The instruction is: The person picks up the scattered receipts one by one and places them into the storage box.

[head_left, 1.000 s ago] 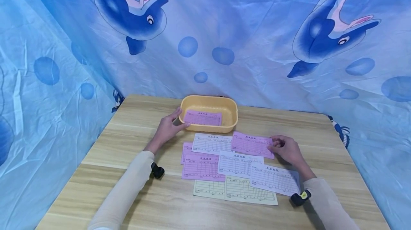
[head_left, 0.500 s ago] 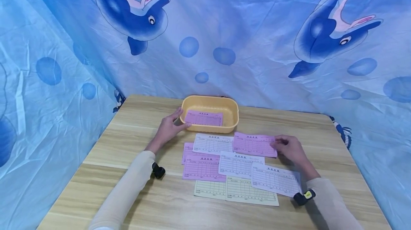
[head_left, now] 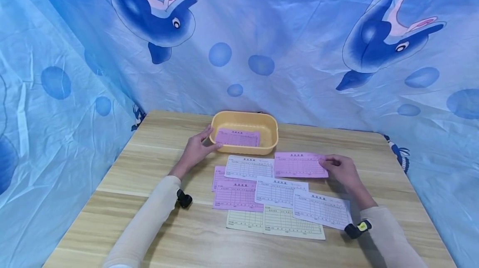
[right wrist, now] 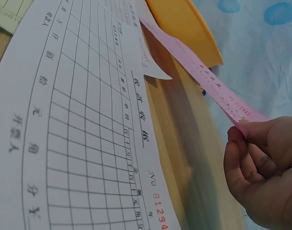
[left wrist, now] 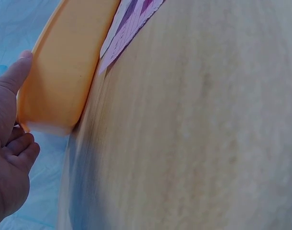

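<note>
My right hand (head_left: pixel 342 172) pinches the right end of a pink receipt slip (head_left: pixel 299 165) between thumb and fingers. In the right wrist view the pink slip (right wrist: pixel 206 79) stretches from the fingertips, raised off the table, toward the yellow bin. At the back, my left hand (head_left: pixel 198 147) holds the left end of the yellow plastic bin (head_left: pixel 271 141), thumb at its front rim and fingers around the corner. Other pink slips (head_left: pixel 239 137) lie inside the bin. The left wrist view has the thumb (left wrist: pixel 16 72) against the bin's wall.
In front of the bin, overlapping receipt slips lie on the wooden table (head_left: pixel 179 234): white slips (head_left: pixel 319 209), pink slips (head_left: pixel 235 195) and pale green slips (head_left: pixel 292 222). A blue dolphin-print cloth (head_left: pixel 292 51) hangs behind and at both sides.
My right hand has drawn the pink slip rightward and lifted it off the white slips, turning it straighter. My left hand and the bin stay where they were.
</note>
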`<move>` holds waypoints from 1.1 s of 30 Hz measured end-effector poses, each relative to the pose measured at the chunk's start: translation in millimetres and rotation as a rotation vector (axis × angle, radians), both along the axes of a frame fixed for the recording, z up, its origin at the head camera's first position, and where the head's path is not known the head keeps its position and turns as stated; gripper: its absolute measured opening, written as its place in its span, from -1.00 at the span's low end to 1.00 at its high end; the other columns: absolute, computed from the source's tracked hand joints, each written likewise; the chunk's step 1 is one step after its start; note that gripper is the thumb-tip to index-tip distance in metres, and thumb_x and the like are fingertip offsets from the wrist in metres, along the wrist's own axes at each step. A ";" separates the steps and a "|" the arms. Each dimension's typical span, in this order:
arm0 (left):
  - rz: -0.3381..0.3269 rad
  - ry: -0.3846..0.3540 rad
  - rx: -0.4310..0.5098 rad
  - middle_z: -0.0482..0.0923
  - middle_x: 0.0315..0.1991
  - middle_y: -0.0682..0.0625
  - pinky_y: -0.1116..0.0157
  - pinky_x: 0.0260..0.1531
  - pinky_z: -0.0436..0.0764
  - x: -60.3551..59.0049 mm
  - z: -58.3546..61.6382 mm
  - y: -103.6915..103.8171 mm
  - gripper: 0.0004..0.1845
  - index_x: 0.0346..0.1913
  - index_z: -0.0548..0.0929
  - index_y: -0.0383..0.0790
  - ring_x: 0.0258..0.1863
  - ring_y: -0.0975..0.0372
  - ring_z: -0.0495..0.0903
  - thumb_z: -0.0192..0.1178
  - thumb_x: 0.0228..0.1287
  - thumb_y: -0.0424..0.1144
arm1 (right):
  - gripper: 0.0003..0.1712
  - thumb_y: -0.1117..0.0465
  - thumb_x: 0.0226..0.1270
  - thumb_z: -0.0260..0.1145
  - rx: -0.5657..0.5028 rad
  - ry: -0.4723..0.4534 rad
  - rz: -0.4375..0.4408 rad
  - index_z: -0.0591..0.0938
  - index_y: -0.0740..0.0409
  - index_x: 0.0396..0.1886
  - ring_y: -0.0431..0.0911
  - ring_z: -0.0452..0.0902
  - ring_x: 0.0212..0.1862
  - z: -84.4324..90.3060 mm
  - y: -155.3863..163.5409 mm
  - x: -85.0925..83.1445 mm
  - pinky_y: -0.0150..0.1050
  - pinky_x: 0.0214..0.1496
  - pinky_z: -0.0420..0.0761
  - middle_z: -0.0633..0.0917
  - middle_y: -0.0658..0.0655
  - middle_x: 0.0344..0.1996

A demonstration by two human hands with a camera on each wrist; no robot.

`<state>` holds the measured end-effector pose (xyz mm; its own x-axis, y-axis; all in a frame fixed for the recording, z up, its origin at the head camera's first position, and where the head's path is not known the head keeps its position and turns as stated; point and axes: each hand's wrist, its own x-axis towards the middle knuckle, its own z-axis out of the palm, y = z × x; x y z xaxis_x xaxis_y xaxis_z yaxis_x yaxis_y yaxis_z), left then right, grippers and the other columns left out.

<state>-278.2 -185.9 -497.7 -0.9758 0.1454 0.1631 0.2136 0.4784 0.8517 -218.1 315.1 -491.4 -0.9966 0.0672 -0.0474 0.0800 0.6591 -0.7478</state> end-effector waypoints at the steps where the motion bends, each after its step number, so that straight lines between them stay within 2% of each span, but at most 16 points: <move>1: -0.001 -0.002 -0.001 0.13 0.59 -0.07 0.03 0.58 0.08 -0.3 0.0 -0.1 -0.01 0.52 0.31 -0.26 0.60 0.06 0.08 0.49 0.15 0.15 | -0.54 0.02 0.52 0.31 -0.001 0.001 -0.003 0.65 0.27 0.18 0.04 0.62 -0.05 0.7 0.3 0.3 -0.44 -0.25 0.63 0.71 0.28 0.00; 5: 0.000 0.003 -0.011 0.14 0.59 -0.13 0.02 0.56 0.12 -2.2 0.3 -0.6 -0.02 0.51 0.32 -0.27 0.59 0.04 0.09 0.50 0.15 0.14 | -0.54 0.03 0.52 0.31 -0.002 0.000 -0.014 0.64 0.30 0.18 0.06 0.65 -0.02 5.5 0.8 1.4 -0.46 -0.23 0.66 0.71 0.32 0.03; 10: 0.000 0.007 -0.024 0.15 0.59 -0.12 0.02 0.55 0.16 -2.9 0.8 -1.1 -0.03 0.51 0.32 -0.27 0.58 0.03 0.12 0.49 0.16 0.13 | -0.58 0.08 0.54 0.27 -0.009 -0.027 -0.018 0.63 0.31 0.18 -0.02 0.63 -0.13 13.7 1.8 2.6 -0.39 -0.26 0.66 0.70 0.28 -0.06; 17: 0.001 0.010 -0.023 0.16 0.58 -0.13 0.02 0.55 0.17 -2.3 0.5 -0.7 -0.03 0.51 0.33 -0.30 0.57 0.02 0.14 0.50 0.17 0.11 | -0.59 0.08 0.59 0.20 -0.016 -0.068 -0.019 0.61 0.30 0.18 -0.03 0.60 -0.15 27.8 2.9 3.9 -0.35 -0.27 0.67 0.68 0.22 -0.10; 24: -0.001 0.016 -0.033 0.16 0.58 -0.15 0.02 0.55 0.17 -2.3 1.4 -0.9 -0.04 0.51 0.32 -0.31 0.57 0.02 0.14 0.49 0.18 0.11 | -0.53 0.06 0.59 0.21 -0.039 -0.064 -0.014 0.58 0.34 0.23 -0.04 0.64 -0.11 40.7 0.3 2.2 -0.33 -0.17 0.72 0.69 0.27 -0.04; 33: 0.003 0.008 -0.034 0.16 0.58 -0.09 0.01 0.56 0.12 -3.1 0.8 -1.0 -0.03 0.50 0.33 -0.31 0.58 0.02 0.12 0.50 0.16 0.12 | -0.54 -0.01 0.58 0.22 -0.080 -0.028 -0.016 0.59 0.30 0.14 -0.10 0.58 -0.13 49.1 -9.5 -5.9 -0.26 -0.09 0.72 0.65 0.23 -0.06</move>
<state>-281.3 -186.9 -496.9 -0.9749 0.1485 0.1660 0.2192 0.5081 0.8330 -224.0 305.6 -442.4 -0.9936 0.0782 -0.0815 0.1121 0.5955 -0.7955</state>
